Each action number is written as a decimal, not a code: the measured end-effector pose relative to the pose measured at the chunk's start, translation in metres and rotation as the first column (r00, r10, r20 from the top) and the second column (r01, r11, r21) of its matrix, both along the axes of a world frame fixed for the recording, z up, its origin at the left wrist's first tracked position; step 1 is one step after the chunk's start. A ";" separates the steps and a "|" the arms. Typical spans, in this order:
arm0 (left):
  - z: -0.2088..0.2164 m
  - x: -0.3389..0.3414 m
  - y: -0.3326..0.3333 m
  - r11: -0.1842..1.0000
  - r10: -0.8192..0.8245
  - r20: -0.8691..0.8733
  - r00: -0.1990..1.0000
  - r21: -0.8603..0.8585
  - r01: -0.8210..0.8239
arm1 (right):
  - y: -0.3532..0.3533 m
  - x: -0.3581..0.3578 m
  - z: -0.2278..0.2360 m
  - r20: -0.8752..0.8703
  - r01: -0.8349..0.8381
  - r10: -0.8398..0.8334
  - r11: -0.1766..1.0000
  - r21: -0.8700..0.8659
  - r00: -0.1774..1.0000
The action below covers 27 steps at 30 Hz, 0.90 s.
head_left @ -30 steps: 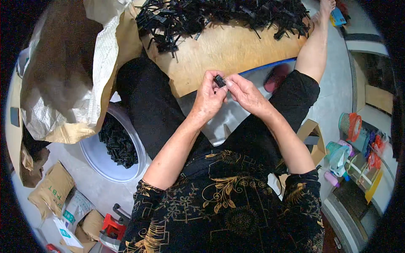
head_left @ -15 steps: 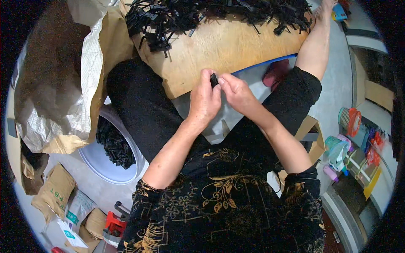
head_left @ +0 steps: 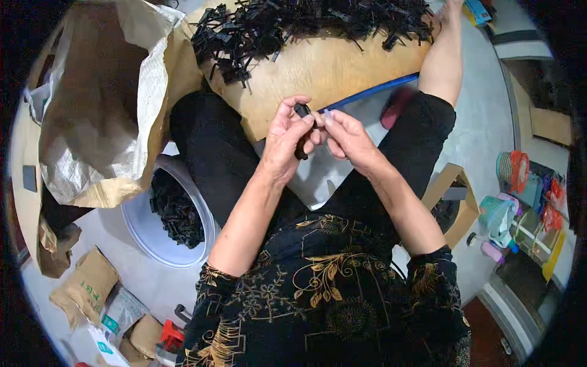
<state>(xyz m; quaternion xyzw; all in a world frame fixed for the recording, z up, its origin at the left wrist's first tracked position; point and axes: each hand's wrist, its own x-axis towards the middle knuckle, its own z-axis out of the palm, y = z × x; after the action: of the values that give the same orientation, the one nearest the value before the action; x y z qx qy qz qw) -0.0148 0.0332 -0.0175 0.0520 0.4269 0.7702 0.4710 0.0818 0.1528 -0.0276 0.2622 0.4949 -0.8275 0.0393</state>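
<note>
Over my lap, in front of the board's near edge, my two hands meet. My left hand (head_left: 284, 139) is closed on a small black plastic part (head_left: 301, 111); more black shows lower down beside its curled fingers. Close against it, my right hand (head_left: 356, 142) pinches thumb to forefinger, with a small pale bluish bit (head_left: 328, 114) at the fingertips, too small to name. Beyond them lies a wooden board (head_left: 306, 67) bearing a heap of black plastic parts (head_left: 287, 21), many with thin stems.
At left a large paper sack with silvery lining (head_left: 153, 79) gapes open. Below it stands a white tub (head_left: 136, 229) holding black parts. A cardboard box (head_left: 468, 217) sits right of my leg. Brown packages (head_left: 88, 284) lie lower left; baskets and bags (head_left: 498, 214) are far right.
My hands have shifted slightly apart, and my left hand has turned, showing more of the black part. The pale bit now shows at my right fingertips. The whole view has tilted a little.
</note>
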 end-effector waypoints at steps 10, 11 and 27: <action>0.008 0.005 -0.014 0.988 -0.144 0.004 0.990 -0.046 0.144 | 0.002 0.007 0.014 -0.167 0.056 -0.041 0.994 0.089 0.985; 0.008 0.007 -0.016 0.979 -0.201 0.020 0.979 -0.026 0.201 | 0.002 0.007 0.015 -0.183 0.068 -0.058 0.997 0.046 0.981; 0.008 0.019 -0.012 0.941 -0.328 -0.343 0.880 -0.200 0.273 | 0.010 0.012 0.003 -0.061 -0.086 0.106 0.960 0.268 0.993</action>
<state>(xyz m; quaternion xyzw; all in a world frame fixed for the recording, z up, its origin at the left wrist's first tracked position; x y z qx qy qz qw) 0.0044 0.0208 -0.0098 0.2277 0.5500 0.6305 0.4981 0.0942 0.1630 -0.0246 0.2097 0.6142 -0.7604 0.0253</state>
